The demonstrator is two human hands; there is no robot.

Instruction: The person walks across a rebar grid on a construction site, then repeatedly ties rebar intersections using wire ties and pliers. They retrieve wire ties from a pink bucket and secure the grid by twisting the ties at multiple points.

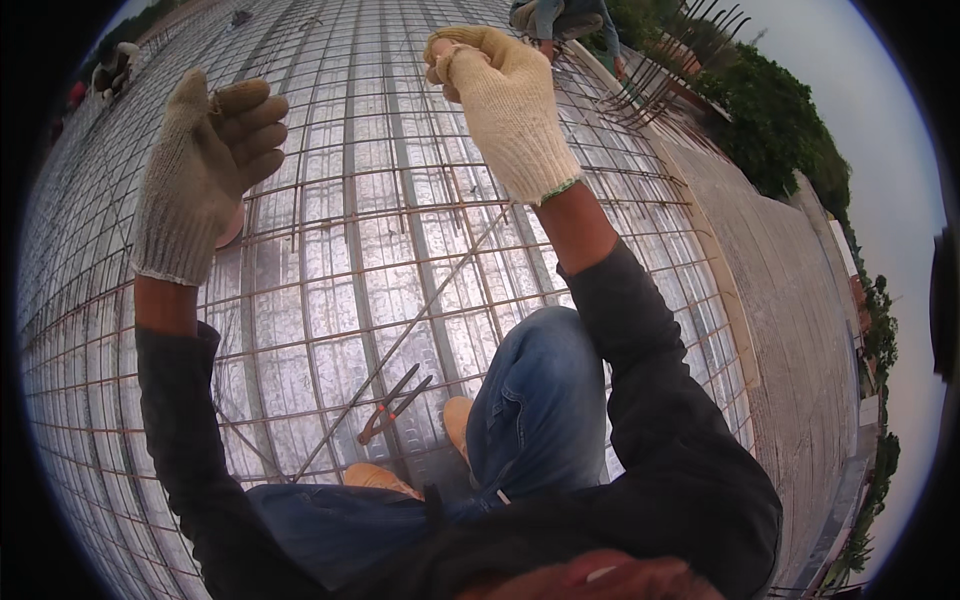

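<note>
My left hand (pixel 210 165) is raised at the left in a knitted work glove, its fingers apart from the thumb and nothing visible in it. Higher up, my right hand (pixel 510 97) wears a pale knitted glove with bare fingertips showing; its fingers are curled closed against the thumb, with no held object visible. Both are above a mat of steel reinforcing bars (pixel 375 216) laid over ribbed metal decking (pixel 330 382). End-cutting pincers (pixel 391 409) with dark handles lie between my feet and the mat. A pinkish round object (pixel 231 226) is partly hidden behind my left glove.
A diagonal bar (pixel 405 337) crosses the mat before my bent knee (pixel 536 397). Thin dark wires (pixel 225 386) lie beside my left sleeve. A co-worker (pixel 566 22) crouches ahead near upright rebar ends (pixel 667 60). The deck's edge strip (pixel 724 285) runs along the right.
</note>
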